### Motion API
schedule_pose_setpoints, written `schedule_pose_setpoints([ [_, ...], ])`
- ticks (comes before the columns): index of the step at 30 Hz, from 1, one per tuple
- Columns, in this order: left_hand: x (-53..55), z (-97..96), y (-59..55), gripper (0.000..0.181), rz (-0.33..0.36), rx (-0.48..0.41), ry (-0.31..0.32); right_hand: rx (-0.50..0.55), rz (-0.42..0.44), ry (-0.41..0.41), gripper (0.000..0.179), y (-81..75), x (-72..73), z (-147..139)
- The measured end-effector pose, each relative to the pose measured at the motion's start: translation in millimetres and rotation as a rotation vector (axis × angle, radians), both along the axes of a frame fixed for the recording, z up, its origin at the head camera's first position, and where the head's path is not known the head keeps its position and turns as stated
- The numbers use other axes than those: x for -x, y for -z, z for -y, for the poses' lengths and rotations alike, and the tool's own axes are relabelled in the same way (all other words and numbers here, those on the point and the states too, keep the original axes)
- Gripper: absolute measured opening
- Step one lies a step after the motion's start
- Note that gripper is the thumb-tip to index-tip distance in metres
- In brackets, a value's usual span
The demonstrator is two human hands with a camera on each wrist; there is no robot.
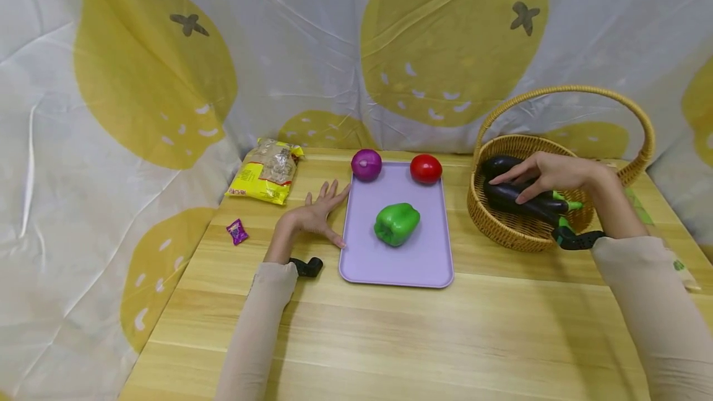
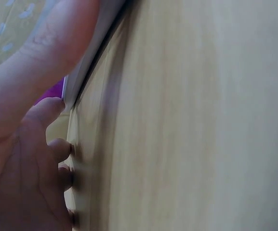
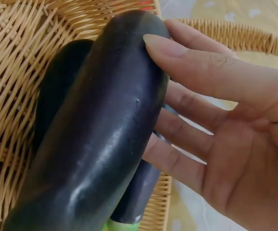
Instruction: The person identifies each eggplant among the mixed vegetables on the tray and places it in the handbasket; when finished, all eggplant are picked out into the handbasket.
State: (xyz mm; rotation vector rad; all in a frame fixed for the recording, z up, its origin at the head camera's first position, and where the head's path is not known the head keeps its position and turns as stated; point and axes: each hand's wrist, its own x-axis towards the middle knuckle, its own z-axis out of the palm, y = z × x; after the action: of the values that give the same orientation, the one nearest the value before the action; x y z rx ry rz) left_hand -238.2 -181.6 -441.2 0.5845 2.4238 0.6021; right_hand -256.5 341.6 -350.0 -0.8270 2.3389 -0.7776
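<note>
My right hand [image 1: 559, 172] reaches into a wicker basket [image 1: 501, 235] and grips a dark, glossy eggplant [image 1: 515, 197], its thumb and fingers on opposite sides near the rounded end. In the right wrist view that eggplant [image 3: 110, 106] slants over other eggplants [image 3: 141, 192] with green stem ends. My left hand [image 1: 313, 216] is spread on the table, with thumb and forefinger at the left edge of a lilac tray [image 1: 356, 262]. On the tray are a green bell pepper [image 1: 397, 224], a red tomato [image 1: 426, 169] and a purple onion [image 1: 366, 164] at the far corner.
A yellow food bag [image 1: 266, 172] lies at the back left of the wooden table [image 1: 390, 339], with a small purple wrapped candy [image 1: 237, 232] in front of it. The basket's tall arched handle [image 1: 574, 89] rises above my right hand. A lemon-print cloth [image 1: 312, 36] hangs behind.
</note>
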Motion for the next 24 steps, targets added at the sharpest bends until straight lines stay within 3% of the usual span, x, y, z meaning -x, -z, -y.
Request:
schedule_pose_setpoints([
  [3,0.0,-0.1,-1.0,0.14,-0.004,-0.005,0.002,-0.029,0.027,0.003,0.055,-2.5,2.1,1.9],
  [10,-0.4,0.6,-0.5,0.141,-0.005,-0.005,0.004,-0.071,0.185,-0.002,0.059,-8.3,7.5,9.1],
  [16,-1.2,0.9,-0.2,0.14,-0.004,-0.01,0.001,-0.081,0.23,-0.079,0.061,-5.2,12.1,13.0],
  [24,-1.1,0.8,0.3,0.139,0.002,-0.014,0.0,-0.09,0.299,-0.063,0.06,-0.5,14.0,15.4],
])
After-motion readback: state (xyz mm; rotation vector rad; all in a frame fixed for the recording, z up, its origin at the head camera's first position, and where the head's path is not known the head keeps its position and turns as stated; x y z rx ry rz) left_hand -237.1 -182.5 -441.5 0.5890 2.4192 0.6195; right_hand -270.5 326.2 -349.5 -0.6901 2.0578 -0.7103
